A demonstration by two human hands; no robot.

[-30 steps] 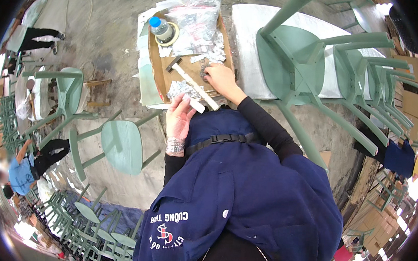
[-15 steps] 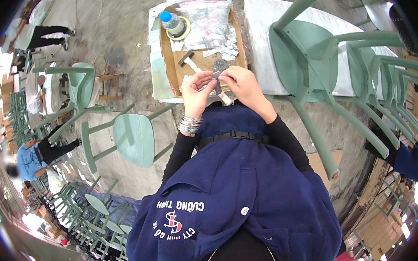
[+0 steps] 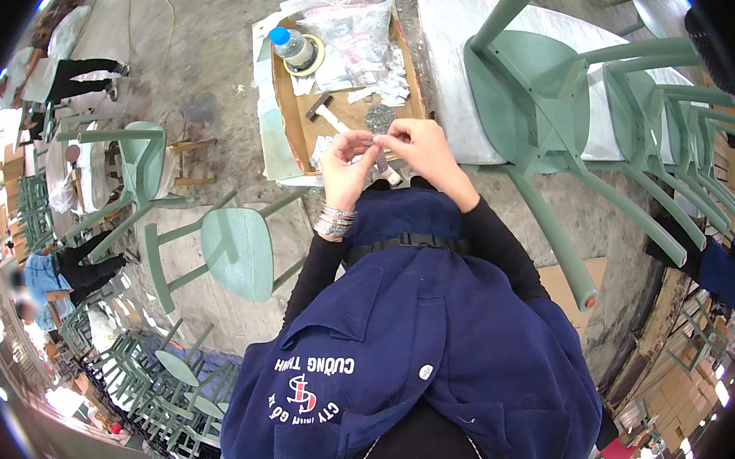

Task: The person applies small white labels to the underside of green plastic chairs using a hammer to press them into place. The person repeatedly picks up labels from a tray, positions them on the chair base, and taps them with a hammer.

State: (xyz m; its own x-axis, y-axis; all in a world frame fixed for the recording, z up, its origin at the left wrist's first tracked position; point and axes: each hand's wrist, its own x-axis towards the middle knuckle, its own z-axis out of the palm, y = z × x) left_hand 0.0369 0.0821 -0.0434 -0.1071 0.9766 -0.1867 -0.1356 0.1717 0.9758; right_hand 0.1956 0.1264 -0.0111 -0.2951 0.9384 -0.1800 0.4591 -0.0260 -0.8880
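Head view: tiny pale item [image 3: 379, 149] is hiding between fingertips, too small to identify. Left hand [image 3: 348, 163] and right hand [image 3: 419, 144] are both pinching it, fingers curled, over brown cardboard tray's [image 3: 302, 129] near edge.

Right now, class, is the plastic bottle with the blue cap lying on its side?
No, the plastic bottle stands upright beside the roll of tape at the far corner of the cardboard tray.
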